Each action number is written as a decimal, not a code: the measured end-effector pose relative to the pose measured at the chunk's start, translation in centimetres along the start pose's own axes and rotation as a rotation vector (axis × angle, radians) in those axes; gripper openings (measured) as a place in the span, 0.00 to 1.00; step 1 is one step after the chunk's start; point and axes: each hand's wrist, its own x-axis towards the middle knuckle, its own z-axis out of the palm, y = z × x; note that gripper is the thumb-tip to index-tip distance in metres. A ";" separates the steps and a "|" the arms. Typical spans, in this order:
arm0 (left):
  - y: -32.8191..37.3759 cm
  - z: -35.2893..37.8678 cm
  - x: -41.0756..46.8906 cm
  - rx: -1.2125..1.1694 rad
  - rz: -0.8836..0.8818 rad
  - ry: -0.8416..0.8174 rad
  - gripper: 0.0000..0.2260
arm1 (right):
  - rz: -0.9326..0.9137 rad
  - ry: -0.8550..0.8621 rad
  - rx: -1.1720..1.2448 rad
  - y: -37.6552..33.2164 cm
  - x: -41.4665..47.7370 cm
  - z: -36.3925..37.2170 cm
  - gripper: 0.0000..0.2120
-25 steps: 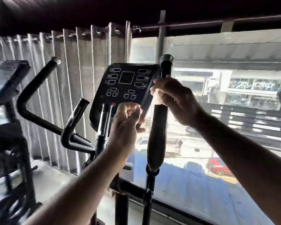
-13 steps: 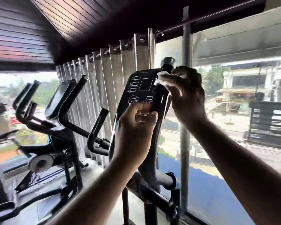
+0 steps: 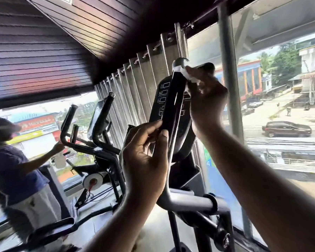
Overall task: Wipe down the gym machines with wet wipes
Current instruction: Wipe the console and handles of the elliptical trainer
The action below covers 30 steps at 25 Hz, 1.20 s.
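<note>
Right grip (image 3: pixel 207 99), head view: fingers curled round a white wet wipe (image 3: pixel 188 75), pressing it against the top of the black handlebar (image 3: pixel 175 100), just below its rounded end cap (image 3: pixel 180 62). Left grip (image 3: pixel 145 153) pinches the same handlebar lower down between thumb and fingers, apparently steadying it. Console (image 3: pixel 159 100) sits directly behind the bar, partly hidden.

Step in hand, by assessment: wiping the upper handlebar of this machine. Next move would call for drawing the wipe down the shaft with firm wrap-round contact, the left grip shifting clear of its path. Console and lower frame (image 3: pixel 189 200) appear outstanding. Another person (image 3: pixel 11 160) attends a neighbouring machine (image 3: pixel 102 128) at left.
</note>
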 end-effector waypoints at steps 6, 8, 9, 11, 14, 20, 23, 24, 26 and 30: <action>-0.2 0.0 -0.3 0.021 0.053 -0.017 0.09 | 0.765 -0.219 0.732 0.6 -5.2 -1.2 0.12; -0.1 0.1 -0.3 0.024 0.058 -0.005 0.07 | 0.868 -0.193 0.826 1.3 -0.1 0.3 0.15; -0.1 0.1 -0.3 0.025 0.063 0.009 0.06 | 0.887 -0.158 0.882 1.3 1.6 1.1 0.16; -0.2 0.2 -0.4 0.024 0.073 0.018 0.05 | 0.938 -0.201 0.870 0.8 0.5 1.3 0.14; -0.3 0.1 -0.5 0.019 0.085 0.018 0.02 | 0.949 -0.400 0.902 -0.2 -4.6 -1.6 0.07; -0.8 0.0 -0.4 0.053 0.103 0.055 0.06 | 0.955 -0.318 0.903 -1.2 -0.7 -0.3 0.12; -0.6 -0.1 -0.3 0.027 0.085 0.036 0.06 | 0.943 -0.470 0.774 -1.8 -6.1 -2.8 0.11; -0.6 -0.4 -0.3 0.011 0.074 0.010 0.06 | 0.925 -0.511 0.752 -2.0 -7.8 -3.8 0.11; -0.8 -1.7 0.3 -0.023 0.047 -0.097 0.03 | 0.905 -0.500 0.699 -1.9 -8.3 -4.2 0.09; -1.5 -5.0 0.8 -0.113 -0.023 -0.345 0.07 | 0.823 -0.300 0.626 -2.8 -8.8 -3.6 0.08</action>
